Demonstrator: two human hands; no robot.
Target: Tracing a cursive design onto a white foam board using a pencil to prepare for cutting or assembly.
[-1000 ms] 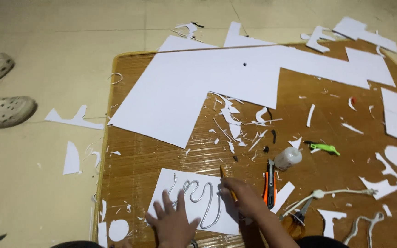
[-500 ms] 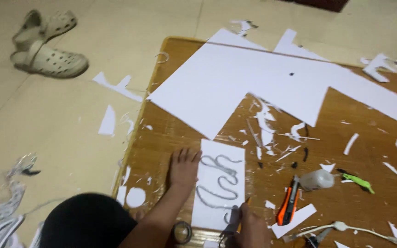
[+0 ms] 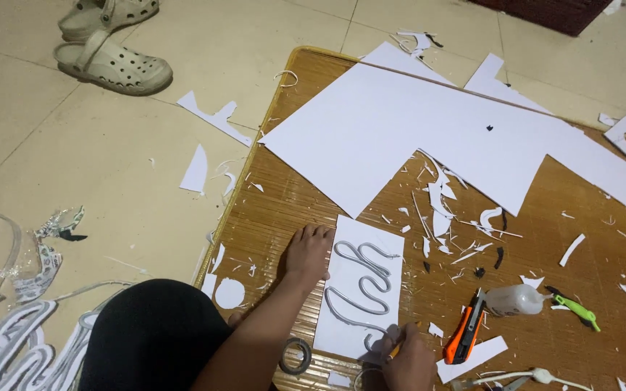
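Observation:
A small white board [image 3: 345, 318] lies on the brown mat [image 3: 269, 210] with a grey curved strip [image 3: 360, 286] running over it in loops. My left hand [image 3: 307, 253] rests flat with fingers spread on the board's left edge. At the board's lower right corner, my right hand [image 3: 404, 360] is closed around a thin tool with a yellow tip, close to the end of the grey strip. An orange utility knife [image 3: 464, 335] lies just right of that hand.
A large white sheet [image 3: 407, 134] covers the mat's far part, with white scraps around it. A small glue bottle [image 3: 514, 299], a green-handled tool [image 3: 577, 310] and a tape roll [image 3: 295, 355] lie near. Sandals [image 3: 110, 65] and coiled strips [image 3: 9, 340] are on the tiled floor.
The view has swung left and down, so the mat shifted right in the picture. My left hand stays pressed on the small board; my right hand remains at its lower corner.

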